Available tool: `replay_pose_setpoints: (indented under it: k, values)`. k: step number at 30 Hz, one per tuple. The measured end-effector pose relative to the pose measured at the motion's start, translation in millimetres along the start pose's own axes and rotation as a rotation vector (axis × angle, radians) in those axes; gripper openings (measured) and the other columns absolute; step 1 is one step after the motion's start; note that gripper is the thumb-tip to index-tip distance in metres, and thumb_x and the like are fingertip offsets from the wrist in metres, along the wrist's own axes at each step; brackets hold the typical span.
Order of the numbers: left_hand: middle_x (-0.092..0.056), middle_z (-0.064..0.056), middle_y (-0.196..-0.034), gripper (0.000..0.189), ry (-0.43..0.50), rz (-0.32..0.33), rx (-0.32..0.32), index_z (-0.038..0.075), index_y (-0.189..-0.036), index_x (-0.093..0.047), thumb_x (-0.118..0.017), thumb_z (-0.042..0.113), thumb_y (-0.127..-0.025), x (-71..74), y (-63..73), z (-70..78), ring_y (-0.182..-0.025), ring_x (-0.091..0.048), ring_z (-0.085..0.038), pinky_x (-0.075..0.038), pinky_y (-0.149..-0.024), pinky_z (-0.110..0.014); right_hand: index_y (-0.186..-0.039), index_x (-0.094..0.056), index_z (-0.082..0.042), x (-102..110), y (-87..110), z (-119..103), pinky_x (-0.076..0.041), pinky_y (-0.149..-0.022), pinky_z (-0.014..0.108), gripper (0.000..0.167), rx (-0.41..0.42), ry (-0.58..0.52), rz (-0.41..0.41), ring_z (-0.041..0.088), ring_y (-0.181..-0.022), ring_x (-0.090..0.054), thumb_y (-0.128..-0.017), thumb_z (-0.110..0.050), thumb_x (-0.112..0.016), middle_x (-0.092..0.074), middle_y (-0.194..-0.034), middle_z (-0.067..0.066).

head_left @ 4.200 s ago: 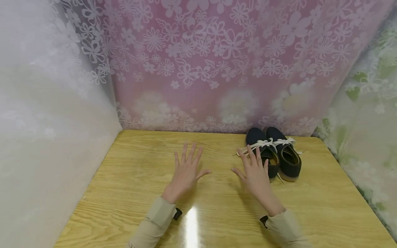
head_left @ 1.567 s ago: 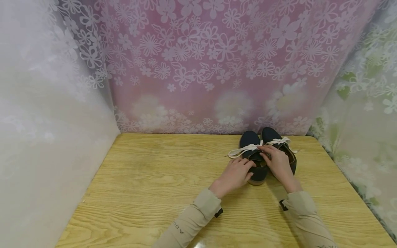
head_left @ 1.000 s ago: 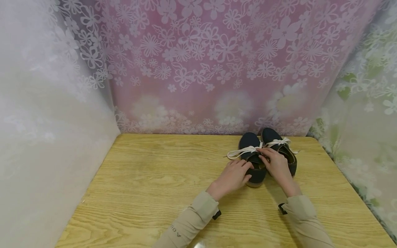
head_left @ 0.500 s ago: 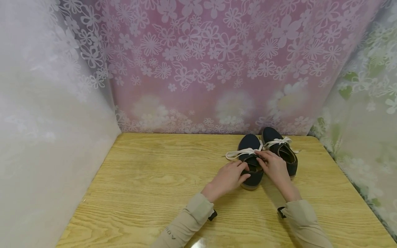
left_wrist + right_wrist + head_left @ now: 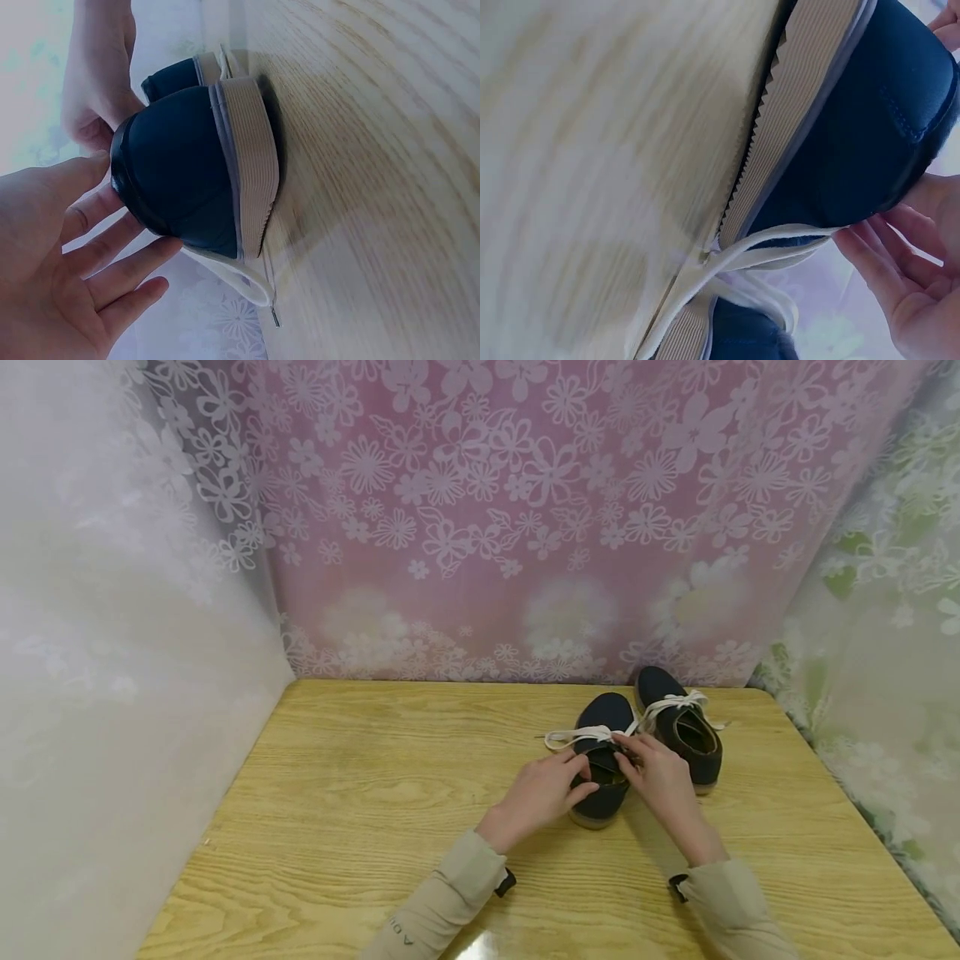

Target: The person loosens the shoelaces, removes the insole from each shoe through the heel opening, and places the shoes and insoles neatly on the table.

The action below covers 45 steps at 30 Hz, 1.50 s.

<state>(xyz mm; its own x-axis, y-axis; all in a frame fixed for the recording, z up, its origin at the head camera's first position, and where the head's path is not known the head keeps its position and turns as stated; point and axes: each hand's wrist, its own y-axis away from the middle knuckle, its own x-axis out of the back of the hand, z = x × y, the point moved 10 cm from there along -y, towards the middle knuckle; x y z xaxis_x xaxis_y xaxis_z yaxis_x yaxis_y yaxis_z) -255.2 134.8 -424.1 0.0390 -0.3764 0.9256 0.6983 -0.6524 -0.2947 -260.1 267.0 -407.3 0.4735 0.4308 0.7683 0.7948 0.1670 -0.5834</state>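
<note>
A dark navy sneaker (image 5: 606,710) with white laces (image 5: 570,737) points toe-away at the right of the table, held between both hands. My left hand (image 5: 534,797) grips the left side of its collar, thumb near the heel. On the other side, my right hand (image 5: 662,781) pinches the collar edge by the lace eyelets. From the left wrist, the shoe's heel (image 5: 180,157) and ribbed tan sole show close over the wood. In the right wrist view a loose lace (image 5: 705,274) trails down from beside the right fingers.
The matching sneaker (image 5: 703,766) stands just to the right, its toe near the back edge. A wood-grain table (image 5: 360,793) spreads leftward. Behind it hangs a pink floral curtain (image 5: 465,527), with pale curtains at both sides.
Both hands were spread apart over the table at first, then took hold of the left shoe. They have since drawn it towards me and slightly left, away from its mate.
</note>
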Motion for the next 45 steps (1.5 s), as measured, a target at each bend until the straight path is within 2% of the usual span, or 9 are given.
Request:
replay_pose_setpoints:
  k: [5, 9, 12, 15, 20, 24, 28, 38, 45]
  values:
    - [-0.063, 0.01, -0.093, 0.025, -0.033, 0.006, 0.001, 0.024, -0.1, -0.066, -0.056, 0.046, -0.103, 4.6, 5.0, -1.9, -0.053, -0.042, 0.002, -0.03, -0.046, -0.014, -0.114, -0.076, -0.001, 3.3, 4.9, -12.0, -0.052, -0.051, 0.039, 0.033, 0.038, 0.003, 0.034, 0.025, -0.066, -0.066, -0.081, -0.001, -0.082, -0.068, -0.088, 0.013]
    - [-0.064, 0.01, -0.094, 0.026, -0.059, 0.019, 0.001, 0.024, -0.1, -0.068, -0.057, 0.047, -0.102, 7.2, 5.7, -0.9, -0.056, -0.047, 0.001, -0.033, -0.048, -0.014, -0.112, -0.076, 0.0, 5.1, 5.7, -15.3, -0.053, -0.052, 0.04, 0.032, 0.056, -0.006, 0.066, 0.024, -0.066, -0.067, -0.08, -0.001, -0.083, -0.069, -0.089, 0.014]
    - [-0.064, 0.005, -0.108, 0.03, -0.057, 0.02, 0.035, 0.024, -0.105, -0.068, -0.057, 0.051, -0.101, 6.7, 5.1, -1.0, -0.062, -0.054, -0.003, -0.039, -0.051, -0.016, -0.11, -0.077, -0.001, 6.0, 1.9, -9.3, -0.055, -0.054, 0.041, 0.026, 0.035, -0.024, 0.072, 0.026, -0.067, -0.067, -0.084, -0.003, -0.081, -0.069, -0.09, 0.013]
    - [-0.058, -0.001, -0.129, 0.043, -0.055, 0.017, 0.132, 0.022, -0.12, -0.066, -0.056, 0.059, -0.099, 3.3, 4.4, -4.2, -0.064, -0.059, -0.008, -0.045, -0.052, -0.019, -0.11, -0.076, -0.001, 6.1, -5.5, 3.0, -0.056, -0.062, 0.047, 0.019, -0.004, -0.03, 0.053, 0.032, -0.078, -0.066, -0.092, -0.003, -0.073, -0.067, -0.094, 0.016]
    - [-0.056, -0.007, -0.139, 0.081, -0.081, -0.048, 0.342, 0.016, -0.146, -0.051, -0.048, 0.075, -0.092, -10.7, 4.7, -10.9, -0.06, -0.061, -0.014, -0.045, -0.046, -0.025, -0.127, -0.067, 0.004, -11.7, -16.5, 26.1, -0.051, -0.087, 0.06, 0.028, -0.053, -0.006, -0.143, 0.046, -0.109, -0.061, -0.103, -0.006, -0.058, -0.063, -0.124, 0.027]
    - [-0.06, -0.009, -0.138, 0.096, -0.079, -0.101, 0.412, 0.011, -0.154, -0.042, -0.047, 0.081, -0.087, -23.7, 5.5, -6.7, -0.064, -0.065, -0.018, -0.048, -0.047, -0.028, -0.134, -0.061, 0.007, -33.1, -14.8, 38.2, -0.047, -0.096, 0.062, 0.035, -0.075, 0.014, -0.319, 0.048, -0.122, -0.056, -0.106, -0.013, -0.053, -0.056, -0.139, 0.029]
    - [-0.064, -0.01, -0.132, 0.094, -0.088, -0.07, 0.427, 0.01, -0.152, -0.044, -0.054, 0.078, -0.087, -23.9, 5.4, -3.3, -0.074, -0.069, -0.021, -0.052, -0.052, -0.03, -0.134, -0.061, 0.008, -39.7, -13.5, 40.8, -0.049, -0.093, 0.062, 0.036, -0.086, 0.014, -0.345, 0.049, -0.121, -0.057, -0.106, -0.014, -0.053, -0.056, -0.139, 0.029]
    - [-0.064, -0.004, -0.13, 0.083, -0.001, -0.082, 0.411, 0.019, -0.148, -0.047, -0.061, 0.074, -0.087, -20.5, 11.6, -16.3, -0.054, -0.058, -0.014, -0.044, -0.046, -0.025, -0.133, -0.063, 0.006, -36.6, -7.3, 38.5, -0.05, -0.091, 0.062, 0.036, -0.108, 0.016, -0.334, 0.049, -0.121, -0.057, -0.105, -0.016, -0.057, -0.059, -0.138, 0.027]
    - [-0.064, -0.005, -0.131, 0.085, 0.025, -0.098, 0.387, 0.02, -0.148, -0.048, -0.063, 0.074, -0.085, -16.1, 20.2, -27.3, -0.069, -0.067, -0.018, -0.053, -0.058, -0.03, -0.133, -0.064, 0.004, -33.6, -2.7, 29.3, -0.049, -0.092, 0.063, 0.036, -0.107, 0.007, -0.314, 0.049, -0.122, -0.057, -0.104, -0.016, -0.059, -0.06, -0.136, 0.025]
